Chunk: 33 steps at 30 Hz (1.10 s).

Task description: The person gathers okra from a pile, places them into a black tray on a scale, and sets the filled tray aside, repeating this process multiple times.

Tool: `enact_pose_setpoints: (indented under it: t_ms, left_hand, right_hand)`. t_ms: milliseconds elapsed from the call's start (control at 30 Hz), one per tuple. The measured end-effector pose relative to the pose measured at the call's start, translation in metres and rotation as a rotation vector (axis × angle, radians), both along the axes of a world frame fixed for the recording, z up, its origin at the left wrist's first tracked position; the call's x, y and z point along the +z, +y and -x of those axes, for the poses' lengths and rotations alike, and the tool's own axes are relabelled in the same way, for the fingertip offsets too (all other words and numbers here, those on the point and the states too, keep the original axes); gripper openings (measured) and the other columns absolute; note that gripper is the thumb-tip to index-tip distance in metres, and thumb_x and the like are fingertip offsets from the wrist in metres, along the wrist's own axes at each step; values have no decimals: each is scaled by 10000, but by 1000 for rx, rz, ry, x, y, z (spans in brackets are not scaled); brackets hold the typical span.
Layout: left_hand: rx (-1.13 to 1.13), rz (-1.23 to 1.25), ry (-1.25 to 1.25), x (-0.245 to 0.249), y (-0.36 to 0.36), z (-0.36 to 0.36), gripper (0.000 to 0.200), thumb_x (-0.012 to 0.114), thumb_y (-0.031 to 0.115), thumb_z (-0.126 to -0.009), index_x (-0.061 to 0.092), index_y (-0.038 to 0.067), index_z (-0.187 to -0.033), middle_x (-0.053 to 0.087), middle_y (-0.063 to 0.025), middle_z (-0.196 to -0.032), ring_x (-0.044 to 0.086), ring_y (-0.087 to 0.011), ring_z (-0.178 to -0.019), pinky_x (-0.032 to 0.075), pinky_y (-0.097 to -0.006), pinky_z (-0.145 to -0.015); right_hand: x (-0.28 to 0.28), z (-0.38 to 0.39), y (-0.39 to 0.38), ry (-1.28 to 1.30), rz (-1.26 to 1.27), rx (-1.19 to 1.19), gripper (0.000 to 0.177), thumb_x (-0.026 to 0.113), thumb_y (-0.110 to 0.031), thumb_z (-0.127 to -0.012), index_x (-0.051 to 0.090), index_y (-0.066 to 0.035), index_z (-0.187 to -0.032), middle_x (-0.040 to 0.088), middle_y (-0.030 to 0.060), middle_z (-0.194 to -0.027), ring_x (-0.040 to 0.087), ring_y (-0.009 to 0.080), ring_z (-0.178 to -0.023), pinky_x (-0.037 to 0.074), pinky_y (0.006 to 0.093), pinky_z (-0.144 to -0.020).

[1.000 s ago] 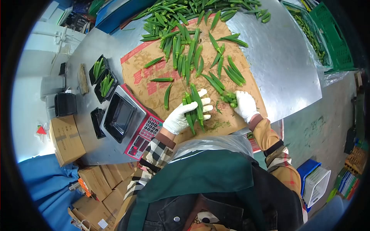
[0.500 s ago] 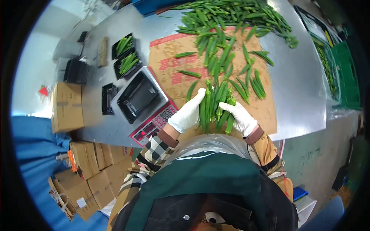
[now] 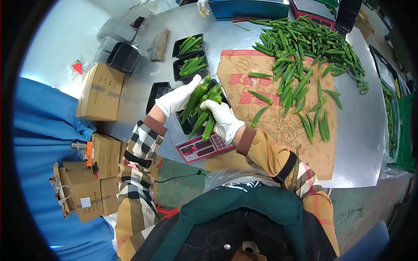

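Between my two white-gloved hands is a bunch of okra, held above a black tray on the red-edged scale. My left hand closes on the bunch from the left. My right hand is wrapped round its right side, with pods sticking out below the fingers. The bunch and hands hide much of the tray. Loose okra lies in a large heap at the back right and spreads onto a flattened cardboard sheet.
Two okra-filled black trays stand behind the scale; an empty one is left of it. A brush, a carton and a black container are farther left. Another person's gloved hand shows at the top edge.
Both my hands have moved left with the okra, from over the cardboard to over the tray on the scale. The view has shifted left, and another person's hand now shows.
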<state>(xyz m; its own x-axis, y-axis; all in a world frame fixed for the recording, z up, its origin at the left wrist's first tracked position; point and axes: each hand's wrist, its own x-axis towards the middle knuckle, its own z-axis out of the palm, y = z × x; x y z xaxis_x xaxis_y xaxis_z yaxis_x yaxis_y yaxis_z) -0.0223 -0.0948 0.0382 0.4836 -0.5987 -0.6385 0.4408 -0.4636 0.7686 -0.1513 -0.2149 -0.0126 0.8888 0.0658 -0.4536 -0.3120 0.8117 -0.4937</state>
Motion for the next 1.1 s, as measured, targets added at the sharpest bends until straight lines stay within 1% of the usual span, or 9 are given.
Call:
enact_pose_setpoints:
  t_ms: [167, 267, 333, 500, 533, 667, 833, 933, 1100]
  left_hand:
    - [30, -64, -160, -5, 29, -7, 805, 285, 692, -999, 307, 123, -1567, 365, -119, -1590, 256, -280, -1502, 118, -560, -1192]
    - [179, 43, -245, 0, 55, -6, 773, 320, 661, -1010, 340, 108, -1550, 406, -107, -1567, 278, -282, -1493, 108, -580, -1192]
    - [338, 43, -324, 0, 79, -3, 701, 335, 627, -1023, 441, 124, -1499, 489, -100, -1505, 353, -271, -1449, 160, -559, -1178]
    - [647, -91, -501, -31, 150, 13, 578, 408, 549, -1036, 558, 131, -1406, 608, -86, -1377, 513, -203, -1296, 329, -466, -1086]
    - [747, -109, -632, -35, 150, 27, 465, 529, 431, -1026, 626, 80, -1316, 699, -73, -1215, 617, -154, -1142, 423, -341, -992]
    - [798, -23, -665, -51, 138, 64, 341, 555, 286, -1032, 667, 4, -1187, 735, -108, -1057, 693, -159, -952, 490, -278, -881]
    - [617, -19, -966, -43, 85, 84, 225, 616, 150, -983, 673, -5, -1136, 720, -85, -1023, 680, -139, -948, 508, -285, -897]
    - [314, -118, -1279, -53, 39, 102, 282, 708, 240, -917, 684, 82, -1149, 688, -86, -990, 661, -217, -918, 526, -333, -840]
    - [-33, -328, -1726, -72, 15, 97, 387, 761, 193, -771, 677, 132, -1144, 646, -55, -1158, 557, -291, -1164, 384, -440, -1063]
  right_hand:
    - [-25, 15, -32, -16, -143, 40, 111, 645, -154, -924, 631, -67, -991, 655, 46, -880, 648, 184, -817, 559, 403, -791]
    - [-35, 60, -76, -54, -185, -57, 479, 578, -127, -970, 424, 60, -1384, 525, 218, -1376, 556, 333, -1268, 477, 545, -1062]
    - [-50, 101, -109, 25, -241, -155, 536, 601, -120, -962, 395, 69, -1419, 484, 232, -1429, 520, 346, -1293, 445, 526, -1113]
    - [-142, 223, -164, 331, -163, -455, 315, 662, -168, -942, 615, -36, -1225, 684, -3, -966, 633, 116, -809, 554, 336, -753]
    - [-149, 242, -164, 325, -154, -479, 320, 662, -172, -945, 614, -40, -1233, 685, -8, -958, 623, 111, -783, 545, 332, -735]
    - [-171, 267, -155, 368, -205, -516, 340, 656, -184, -958, 605, -43, -1263, 683, -22, -921, 605, 108, -736, 537, 327, -724]
    - [-140, 224, -148, 335, -137, -492, 363, 639, -196, -972, 591, -40, -1297, 684, -21, -900, 611, 111, -731, 538, 314, -727]
    - [-121, 197, -147, 253, -104, -455, 364, 637, -196, -972, 590, -53, -1303, 679, -18, -913, 626, 106, -755, 543, 307, -733]
    - [-92, 180, -135, 248, -34, -422, 390, 642, -213, -972, 577, -71, -1329, 669, -26, -930, 627, 92, -791, 547, 305, -750]
